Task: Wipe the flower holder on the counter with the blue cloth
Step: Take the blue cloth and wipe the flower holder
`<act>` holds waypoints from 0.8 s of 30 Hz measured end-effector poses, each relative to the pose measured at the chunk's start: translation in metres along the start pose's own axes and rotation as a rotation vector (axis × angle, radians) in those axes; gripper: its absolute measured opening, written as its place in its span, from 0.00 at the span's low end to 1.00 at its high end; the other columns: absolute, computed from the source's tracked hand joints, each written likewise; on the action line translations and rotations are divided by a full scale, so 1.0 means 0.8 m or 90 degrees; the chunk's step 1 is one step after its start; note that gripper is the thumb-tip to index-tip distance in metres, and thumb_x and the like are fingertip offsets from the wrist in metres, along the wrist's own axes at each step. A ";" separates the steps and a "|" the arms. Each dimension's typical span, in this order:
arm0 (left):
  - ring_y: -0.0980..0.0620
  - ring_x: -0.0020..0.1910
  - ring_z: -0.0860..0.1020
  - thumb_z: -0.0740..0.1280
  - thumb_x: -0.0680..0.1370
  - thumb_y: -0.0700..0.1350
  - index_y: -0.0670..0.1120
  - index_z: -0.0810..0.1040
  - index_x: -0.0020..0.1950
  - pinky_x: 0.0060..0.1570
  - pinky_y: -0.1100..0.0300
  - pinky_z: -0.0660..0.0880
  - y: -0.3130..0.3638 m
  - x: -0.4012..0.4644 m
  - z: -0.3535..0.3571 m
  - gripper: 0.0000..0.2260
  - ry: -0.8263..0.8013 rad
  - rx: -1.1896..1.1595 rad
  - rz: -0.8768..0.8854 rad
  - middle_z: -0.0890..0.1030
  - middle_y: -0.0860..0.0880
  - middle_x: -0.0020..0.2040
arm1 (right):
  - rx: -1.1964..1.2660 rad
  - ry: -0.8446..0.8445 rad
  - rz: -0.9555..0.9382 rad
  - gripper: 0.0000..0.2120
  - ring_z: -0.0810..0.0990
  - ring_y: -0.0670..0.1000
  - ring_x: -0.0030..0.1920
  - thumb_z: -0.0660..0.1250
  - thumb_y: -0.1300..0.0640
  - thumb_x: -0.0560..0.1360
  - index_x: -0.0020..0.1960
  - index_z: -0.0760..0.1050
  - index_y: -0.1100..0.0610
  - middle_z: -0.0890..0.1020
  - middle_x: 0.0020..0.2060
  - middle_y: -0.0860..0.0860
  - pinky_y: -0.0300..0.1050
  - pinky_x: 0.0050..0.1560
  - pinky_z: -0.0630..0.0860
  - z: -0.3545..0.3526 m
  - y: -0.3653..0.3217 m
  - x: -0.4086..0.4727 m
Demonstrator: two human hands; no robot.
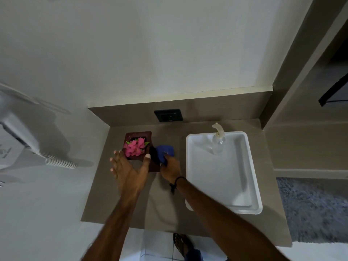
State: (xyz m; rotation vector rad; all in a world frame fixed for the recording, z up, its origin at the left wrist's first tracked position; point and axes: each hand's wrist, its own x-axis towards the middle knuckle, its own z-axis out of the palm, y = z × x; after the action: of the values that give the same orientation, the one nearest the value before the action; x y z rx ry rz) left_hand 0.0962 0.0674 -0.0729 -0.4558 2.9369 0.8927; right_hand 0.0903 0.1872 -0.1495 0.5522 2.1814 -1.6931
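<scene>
With the left hand [130, 166] spread around the flower holder [139, 146] at the tabletop's [169, 208] ten o'clock and the right hand [170, 167] bunching the blue cloth [165, 150] against its three-o'clock side, a hard wipe could tip it, spilling pink flowers [134, 148].

Single head-worn wide view, looking steeply down from close above onto worktop [169, 204], wall ahead, floor below

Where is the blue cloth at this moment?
In the head view, the blue cloth is bunched in the right hand, against the right side of the flower holder, left of the white tray.
</scene>
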 end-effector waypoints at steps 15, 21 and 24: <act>0.45 0.85 0.42 0.68 0.75 0.65 0.42 0.46 0.85 0.82 0.46 0.41 0.003 -0.003 0.000 0.49 0.007 -0.022 0.008 0.47 0.44 0.86 | 0.117 -0.007 -0.095 0.29 0.81 0.58 0.60 0.59 0.63 0.82 0.81 0.55 0.55 0.78 0.65 0.58 0.41 0.59 0.76 0.022 0.005 -0.031; 0.45 0.85 0.42 0.66 0.76 0.66 0.44 0.44 0.84 0.82 0.48 0.40 0.000 -0.002 0.001 0.49 0.004 -0.021 0.005 0.46 0.45 0.86 | 0.030 -0.029 -0.006 0.27 0.76 0.62 0.67 0.58 0.60 0.83 0.80 0.57 0.57 0.74 0.70 0.61 0.54 0.68 0.73 0.012 0.022 -0.001; 0.45 0.85 0.42 0.67 0.76 0.65 0.43 0.45 0.85 0.82 0.47 0.41 0.001 -0.004 0.002 0.49 0.004 -0.025 0.005 0.47 0.44 0.86 | 0.079 -0.032 0.009 0.26 0.78 0.60 0.64 0.58 0.60 0.83 0.80 0.59 0.56 0.76 0.68 0.58 0.47 0.61 0.74 0.013 0.008 -0.001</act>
State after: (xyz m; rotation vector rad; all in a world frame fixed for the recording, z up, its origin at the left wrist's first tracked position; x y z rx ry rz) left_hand 0.0989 0.0695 -0.0733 -0.4507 2.9330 0.9521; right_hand 0.0940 0.1784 -0.1568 0.5490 2.0435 -1.8240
